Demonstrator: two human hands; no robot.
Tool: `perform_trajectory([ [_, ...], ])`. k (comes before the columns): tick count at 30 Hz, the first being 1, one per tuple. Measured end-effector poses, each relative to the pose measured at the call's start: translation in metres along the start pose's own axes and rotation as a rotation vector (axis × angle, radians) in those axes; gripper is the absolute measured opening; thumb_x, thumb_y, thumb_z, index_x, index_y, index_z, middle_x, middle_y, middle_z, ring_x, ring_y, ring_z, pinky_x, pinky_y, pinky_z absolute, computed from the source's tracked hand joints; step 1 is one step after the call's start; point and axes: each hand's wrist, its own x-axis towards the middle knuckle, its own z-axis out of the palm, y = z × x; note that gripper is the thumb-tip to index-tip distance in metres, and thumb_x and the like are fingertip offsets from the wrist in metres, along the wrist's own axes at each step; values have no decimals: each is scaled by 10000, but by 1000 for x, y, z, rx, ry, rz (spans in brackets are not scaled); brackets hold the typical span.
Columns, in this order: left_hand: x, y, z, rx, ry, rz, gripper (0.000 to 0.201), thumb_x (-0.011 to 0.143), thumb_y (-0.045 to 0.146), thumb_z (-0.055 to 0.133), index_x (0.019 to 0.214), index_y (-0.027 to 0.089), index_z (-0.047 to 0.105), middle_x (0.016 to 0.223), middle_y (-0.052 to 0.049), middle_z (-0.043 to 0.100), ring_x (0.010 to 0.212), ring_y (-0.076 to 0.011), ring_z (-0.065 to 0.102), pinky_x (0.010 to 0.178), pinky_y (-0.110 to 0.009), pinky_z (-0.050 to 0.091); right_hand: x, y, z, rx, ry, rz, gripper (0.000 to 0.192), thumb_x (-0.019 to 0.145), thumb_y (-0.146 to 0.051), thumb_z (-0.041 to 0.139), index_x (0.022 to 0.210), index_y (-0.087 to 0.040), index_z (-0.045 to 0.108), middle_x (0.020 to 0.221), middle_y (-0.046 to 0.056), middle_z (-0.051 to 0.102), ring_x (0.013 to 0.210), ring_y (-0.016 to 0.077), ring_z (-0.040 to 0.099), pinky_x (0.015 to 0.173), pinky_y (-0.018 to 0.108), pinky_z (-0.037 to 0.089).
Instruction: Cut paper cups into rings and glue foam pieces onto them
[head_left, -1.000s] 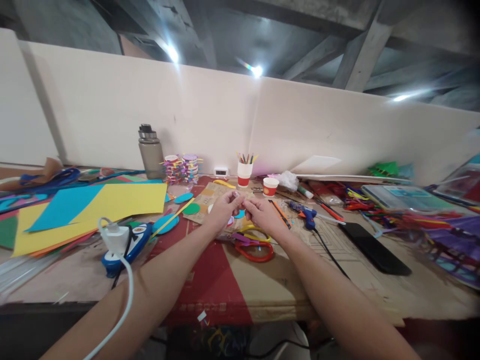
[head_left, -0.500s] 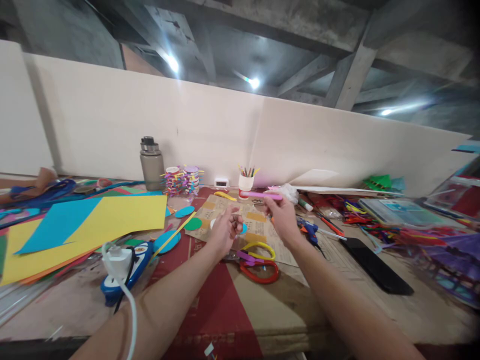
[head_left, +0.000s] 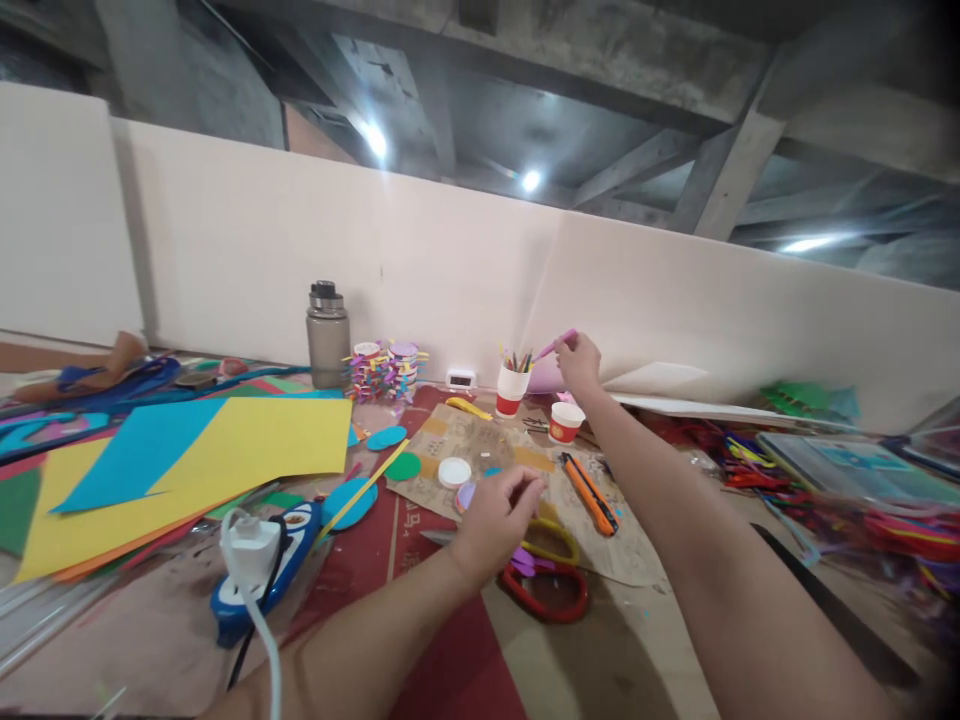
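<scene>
Above the pencil cup (head_left: 512, 386), a pink pencil (head_left: 556, 346) is pinched by the right hand (head_left: 580, 364). At seven o'clock, the left hand (head_left: 495, 520) is loosely curled, empty. The cup could be tipped by a skewed pencil.

- A thin pink pencil (head_left: 556, 345) is pinched in the grip of the right hand (head_left: 580, 362); it is tilted, with its far end raised to the right.
- Its lower end is held just above a white paper cup with a red band (head_left: 512, 389), which stands upright at the back of the desk and is filled with coloured pencils.
</scene>
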Motion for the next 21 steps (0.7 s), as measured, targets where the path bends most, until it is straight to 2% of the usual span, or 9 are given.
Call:
perform_trajectory([
  [5, -12, 4, 9, 80, -138, 86, 198, 899, 340, 517, 781, 226, 628, 693, -30, 638, 661, -157, 562, 671, -284, 404, 10, 2, 24, -131, -70, -10, 207, 875, -255, 481, 928, -136, 641, 918, 100, 699, 797, 168, 600, 750, 288, 447],
  [8, -16, 5, 13, 97, -151, 114, 205, 900, 330, 516, 787, 209, 638, 737, -41, 664, 688, -151, 578, 663, -266, 406, 11, -1, 30, -235, -128, 9, 197, 865, -196, 487, 894, -132, 671, 927, 115, 710, 816, 178, 608, 755, 284, 433],
  [15, -14, 4, 13, 91, -138, 90, 203, 890, 284, 517, 793, 159, 643, 693, -16, 637, 655, -117, 565, 649, -225, 400, 5, -2, 34, -418, -355, 70, 135, 777, -152, 618, 673, -146, 703, 672, 64, 690, 694, 169, 626, 660, 250, 426],
  [18, -14, 5, 12, 78, -144, 72, 202, 893, 276, 512, 789, 158, 637, 653, 0, 609, 629, -112, 554, 642, -224, 396, 3, -1, 31, -451, -381, 67, 99, 752, -158, 648, 784, -160, 741, 742, 51, 720, 729, 166, 644, 666, 238, 438],
  [21, -14, 6, 12, 80, -139, 68, 195, 891, 265, 512, 779, 159, 630, 632, 6, 594, 623, -111, 548, 643, -223, 396, 4, -4, 25, -475, -348, 46, 244, 773, -170, 623, 989, -155, 735, 962, 81, 744, 847, 174, 658, 718, 240, 458],
])
